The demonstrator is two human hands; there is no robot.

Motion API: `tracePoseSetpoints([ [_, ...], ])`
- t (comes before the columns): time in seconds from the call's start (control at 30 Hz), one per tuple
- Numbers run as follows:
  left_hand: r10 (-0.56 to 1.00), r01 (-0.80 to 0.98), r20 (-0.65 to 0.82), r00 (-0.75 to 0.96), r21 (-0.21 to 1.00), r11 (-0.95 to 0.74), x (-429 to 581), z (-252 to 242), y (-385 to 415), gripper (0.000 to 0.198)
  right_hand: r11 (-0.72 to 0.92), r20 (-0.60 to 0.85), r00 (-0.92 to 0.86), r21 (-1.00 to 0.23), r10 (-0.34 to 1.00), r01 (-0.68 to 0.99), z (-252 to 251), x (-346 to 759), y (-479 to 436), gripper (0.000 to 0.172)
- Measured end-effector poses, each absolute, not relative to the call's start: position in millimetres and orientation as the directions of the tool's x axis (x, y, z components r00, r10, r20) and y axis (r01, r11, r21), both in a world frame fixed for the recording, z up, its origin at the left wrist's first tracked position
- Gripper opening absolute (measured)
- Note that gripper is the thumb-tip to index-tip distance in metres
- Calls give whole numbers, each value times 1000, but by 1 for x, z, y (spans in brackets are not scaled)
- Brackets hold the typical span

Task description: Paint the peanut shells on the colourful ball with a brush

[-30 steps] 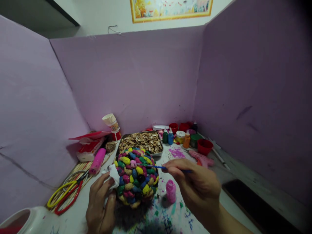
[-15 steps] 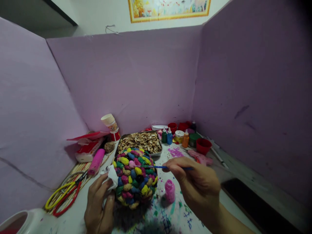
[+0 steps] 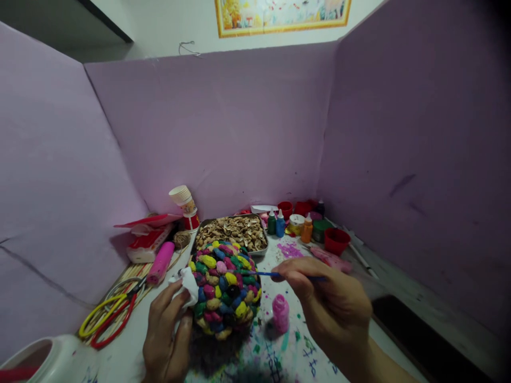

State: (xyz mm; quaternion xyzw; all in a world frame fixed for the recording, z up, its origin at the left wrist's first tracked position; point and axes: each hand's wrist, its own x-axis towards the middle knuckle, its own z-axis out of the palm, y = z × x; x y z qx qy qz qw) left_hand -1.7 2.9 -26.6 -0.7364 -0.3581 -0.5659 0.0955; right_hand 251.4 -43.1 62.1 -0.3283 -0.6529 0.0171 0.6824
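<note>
Right hand (image 3: 333, 298) pinches a thin blue paintbrush (image 3: 266, 274), tip over a rounded, multicoloured nutshell-covered object (image 3: 223, 292) on the white, paint-spotted bench (image 3: 123, 361); left hand (image 3: 165, 332) holds a crumpled white tissue (image 3: 188, 288) at its left side. Nearby stands a small pink bottle (image 3: 280, 314); behind, a metal tray (image 3: 259, 252) of brown shells (image 3: 235, 233).

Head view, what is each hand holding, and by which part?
The right hand holds a paintbrush partway along its blue handle. The left hand pinches a crumpled white tissue by its near part, beside the colourful ball.
</note>
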Motion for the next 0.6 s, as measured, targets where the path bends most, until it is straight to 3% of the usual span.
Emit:
tracePoseSetpoints([
  [0.2,428,621,897,115,272,-735,3,-24,0,52,818,908,54,-399,415,414,62,248,-44,15],
  [0.37,424,617,897,125,264,-741,0,-27,2,52,784,913,79,-385,400,487,66,250,-47,14],
  [0.6,377,652,899,222,151,-743,-6,-26,5,52,776,925,53,-345,376,528,64,253,-48,14],
])
